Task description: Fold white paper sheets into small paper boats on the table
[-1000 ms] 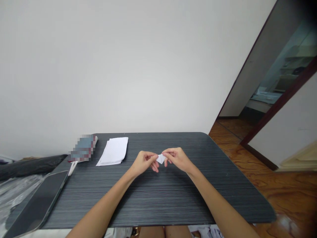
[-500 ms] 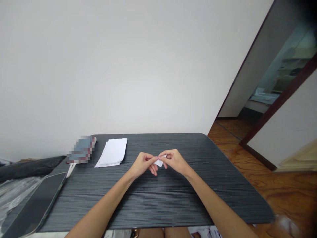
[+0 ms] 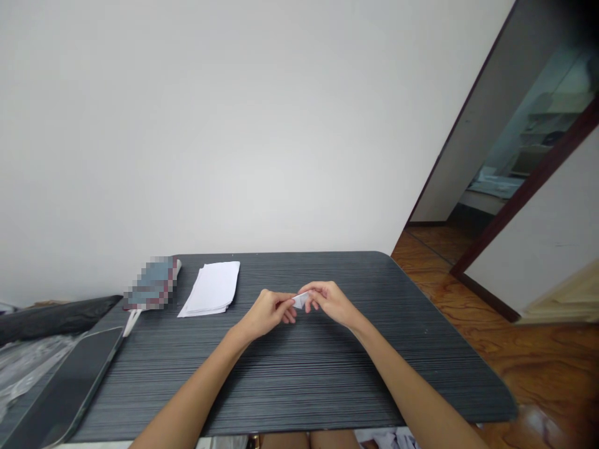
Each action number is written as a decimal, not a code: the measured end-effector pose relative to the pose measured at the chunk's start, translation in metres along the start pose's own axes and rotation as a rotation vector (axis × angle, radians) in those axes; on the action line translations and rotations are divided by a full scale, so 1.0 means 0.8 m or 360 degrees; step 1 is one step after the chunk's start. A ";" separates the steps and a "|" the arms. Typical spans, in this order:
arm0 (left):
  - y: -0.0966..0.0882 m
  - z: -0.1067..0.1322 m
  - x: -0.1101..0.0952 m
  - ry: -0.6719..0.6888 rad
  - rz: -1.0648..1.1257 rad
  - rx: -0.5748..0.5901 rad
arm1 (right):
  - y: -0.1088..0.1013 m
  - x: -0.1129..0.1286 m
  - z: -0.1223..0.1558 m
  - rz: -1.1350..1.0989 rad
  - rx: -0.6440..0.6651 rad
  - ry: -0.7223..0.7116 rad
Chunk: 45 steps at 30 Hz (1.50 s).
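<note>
A small folded piece of white paper is pinched between both my hands just above the dark ribbed table. My left hand grips its left side with thumb and fingertips closed. On the right side, my right hand pinches it with curled fingers. Most of the paper is hidden by my fingers.
A stack of white paper sheets lies at the back left of the table, beside a blurred-out book or pouch. A dark phone or tablet lies at the left edge. Wooden floor and an open doorway are to the right.
My hands have closed in on the paper, which shows less than before. The view has shifted slightly; hands stay over the same part of the table.
</note>
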<state>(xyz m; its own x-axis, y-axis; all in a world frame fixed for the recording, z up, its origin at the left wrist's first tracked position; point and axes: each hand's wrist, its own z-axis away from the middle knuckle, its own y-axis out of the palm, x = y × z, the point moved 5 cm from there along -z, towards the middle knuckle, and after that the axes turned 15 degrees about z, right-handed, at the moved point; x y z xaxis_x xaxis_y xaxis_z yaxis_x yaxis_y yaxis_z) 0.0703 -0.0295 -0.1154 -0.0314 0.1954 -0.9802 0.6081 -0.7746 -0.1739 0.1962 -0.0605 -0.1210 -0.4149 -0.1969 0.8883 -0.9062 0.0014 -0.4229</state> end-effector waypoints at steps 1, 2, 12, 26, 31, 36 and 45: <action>-0.002 0.000 -0.001 0.0031 -0.0028 -0.0054 | 0.001 0.000 -0.001 -0.0016 -0.0085 -0.0002; -0.004 0.000 -0.001 0.0054 -0.0042 -0.0122 | 0.003 0.000 -0.002 -0.0043 -0.0180 -0.0002; 0.003 -0.006 0.021 -0.0092 0.0413 -0.0362 | 0.018 -0.005 -0.005 -0.0203 -0.0513 -0.0059; 0.001 -0.002 0.015 0.0123 0.0016 -0.0339 | 0.023 0.007 -0.004 -0.0314 -0.0275 -0.0226; 0.002 -0.001 0.015 0.0138 0.0013 -0.0335 | 0.025 0.005 -0.003 -0.0242 -0.0239 -0.0253; -0.001 -0.004 0.023 0.0075 0.0183 -0.0420 | 0.023 0.005 -0.003 -0.0155 -0.0326 -0.0212; -0.003 -0.009 0.027 -0.0028 0.0570 -0.0363 | 0.019 0.007 -0.003 -0.0148 -0.0320 -0.0160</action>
<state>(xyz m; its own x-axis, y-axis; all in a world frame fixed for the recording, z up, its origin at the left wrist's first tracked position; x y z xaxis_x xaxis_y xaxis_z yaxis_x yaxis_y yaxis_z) 0.0737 -0.0192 -0.1354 0.2014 -0.0735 -0.9767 0.7428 -0.6385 0.2012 0.1798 -0.0594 -0.1224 -0.3275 -0.3021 0.8952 -0.9424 0.1718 -0.2868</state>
